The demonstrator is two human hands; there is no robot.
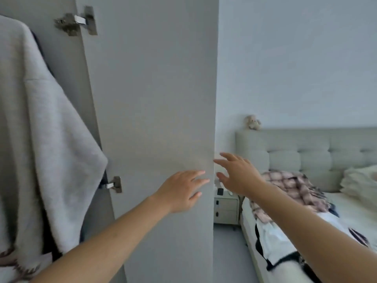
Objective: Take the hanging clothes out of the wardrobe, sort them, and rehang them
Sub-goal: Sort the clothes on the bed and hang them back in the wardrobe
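wall: pale wall (295, 58) fills the upper right, bare, no writing.
door: wardrobe door (151, 99) stands open, its inner face towards us, two metal hinges (76, 22) on its left edge.
bed: bed (350, 203) on the right with a tufted headboard (306, 156); clothes lie along its near side.
hanging: grey fleecy garment (40, 129) hangs in the wardrobe at far left, something dark behind it; the rest of the rail is out of view.
on bed: pink checked garment (295, 186) and a black-and-white garment (281, 242) lie on the mattress, apart from the wardrobe.
left hand: left hand (181, 188) has its fingers straight and slightly spread, at the door's inner face near its free edge; holds nothing.
right hand: right hand (236, 174) is just past the door's free edge, fingers wide and relaxed; holds nothing; contact with the edge unclear.
small: nightstand (225, 207) is beside the bed; a small plush toy (253, 121) sits on the headboard.
progress: looks partway. Some clothes are out on the bed, at least one is on the rail. Whether the grey one awaits removal or is already rehung, I can't tell. Sorting is not evident.
text: no brand, label or writing readable anywhere.
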